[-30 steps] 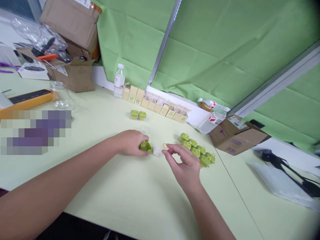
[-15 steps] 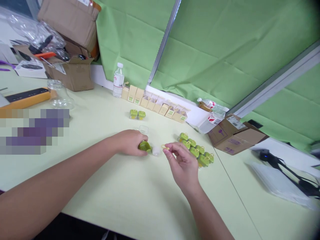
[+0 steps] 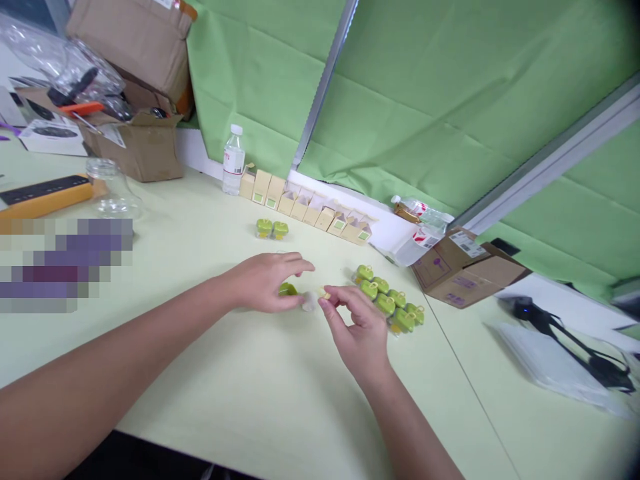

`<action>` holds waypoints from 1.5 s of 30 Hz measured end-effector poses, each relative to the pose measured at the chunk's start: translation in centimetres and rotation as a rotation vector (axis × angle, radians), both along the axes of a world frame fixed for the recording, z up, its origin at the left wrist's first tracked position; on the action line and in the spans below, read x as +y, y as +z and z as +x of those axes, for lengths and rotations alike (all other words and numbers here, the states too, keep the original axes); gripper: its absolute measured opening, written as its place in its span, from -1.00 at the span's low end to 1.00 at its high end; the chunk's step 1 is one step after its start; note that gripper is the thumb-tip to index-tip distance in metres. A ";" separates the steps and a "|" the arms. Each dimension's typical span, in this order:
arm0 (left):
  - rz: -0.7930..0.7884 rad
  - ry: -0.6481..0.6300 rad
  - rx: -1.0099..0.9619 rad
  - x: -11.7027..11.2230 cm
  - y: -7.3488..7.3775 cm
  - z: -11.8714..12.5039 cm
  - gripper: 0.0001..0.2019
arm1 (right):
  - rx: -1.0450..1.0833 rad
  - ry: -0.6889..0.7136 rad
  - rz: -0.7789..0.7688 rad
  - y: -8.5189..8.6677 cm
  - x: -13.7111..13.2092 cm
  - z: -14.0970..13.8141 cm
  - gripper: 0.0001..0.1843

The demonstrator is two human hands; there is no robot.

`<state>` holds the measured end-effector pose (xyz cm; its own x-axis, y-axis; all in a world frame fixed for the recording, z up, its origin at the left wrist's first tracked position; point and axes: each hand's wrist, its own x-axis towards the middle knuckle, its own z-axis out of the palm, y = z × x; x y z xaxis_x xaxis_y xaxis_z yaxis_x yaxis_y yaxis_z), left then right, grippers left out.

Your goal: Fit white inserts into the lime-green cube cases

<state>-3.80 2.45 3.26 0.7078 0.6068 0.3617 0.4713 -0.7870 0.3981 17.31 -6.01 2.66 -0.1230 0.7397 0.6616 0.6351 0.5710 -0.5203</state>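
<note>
Grip of the right hand [image 3: 357,330] is pinched nearly closed, thumb against forefinger, on a small pale-yellow ring-like piece [image 3: 324,293], which it holds just beside a small, rounded white piece [image 3: 309,303]. Grip of the left hand [image 3: 270,283] is spread wide, thumb well apart from the raised forefinger, with a hollow green plastic cup [image 3: 287,289] partly hidden between them; whether the covered fingers touch the cup cannot be told. The left thumb's tip reaches close to the white piece, and contact there is unclear.

To the right of the right hand, a cluster of small green rounded cases with pale-yellow loops [image 3: 385,305] stands on the pale green surface [image 3: 280,380]. Beyond the left hand, a pair of similar green cases with clear bases [image 3: 273,230] sits side by side. Behind these, a row of small cream cardboard boxes [image 3: 305,208] lines the back edge, some with flaps raised, next to an upright clear plastic bottle with a white cap [image 3: 233,163]. At right, a brown printed cardboard box [image 3: 465,273] rests near clear bottles with red-and-white labels [image 3: 421,243].
</note>
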 end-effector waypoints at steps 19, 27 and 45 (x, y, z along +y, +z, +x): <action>0.171 -0.146 -0.176 -0.8 -0.9 1.6 -0.72 | -0.020 -0.106 0.040 -0.2 -0.3 -0.2 -0.88; 0.180 -0.125 -0.161 -0.7 -1.0 1.6 -0.74 | -0.047 -0.103 0.006 0.0 -0.2 -0.1 -0.95; 0.081 -0.128 -0.217 -1.1 -1.3 1.8 -0.73 | 0.176 -0.011 -0.137 0.0 -0.2 0.1 -0.95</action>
